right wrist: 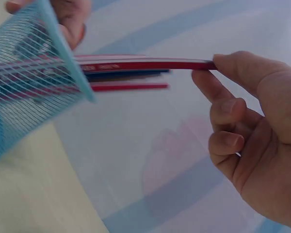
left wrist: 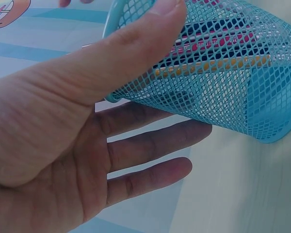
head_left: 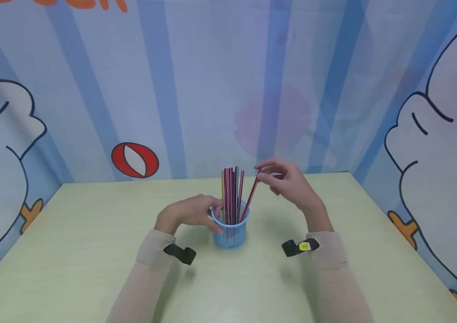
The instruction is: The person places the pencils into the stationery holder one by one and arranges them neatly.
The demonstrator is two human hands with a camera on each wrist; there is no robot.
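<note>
A light-blue mesh pencil cup (head_left: 230, 238) stands on the table in the head view, with several pencils (head_left: 230, 188) in red, dark and yellow upright inside. My left hand (head_left: 189, 211) holds the cup at its rim; in the left wrist view the thumb (left wrist: 131, 51) lies along the rim and mesh, while the lower fingers stretch out below. Between thumb and forefinger, my right hand (head_left: 289, 184) pinches the top end of a red pencil (head_left: 250, 198). That pencil leans to the right, its lower part still inside the cup.
The pale yellow table (head_left: 91, 242) ends at a blue-striped backdrop (head_left: 212, 89) with cartoon figures printed on it. A band with a black mount (head_left: 180, 254) sits on the left sleeve, and another black mount (head_left: 291, 248) on the right.
</note>
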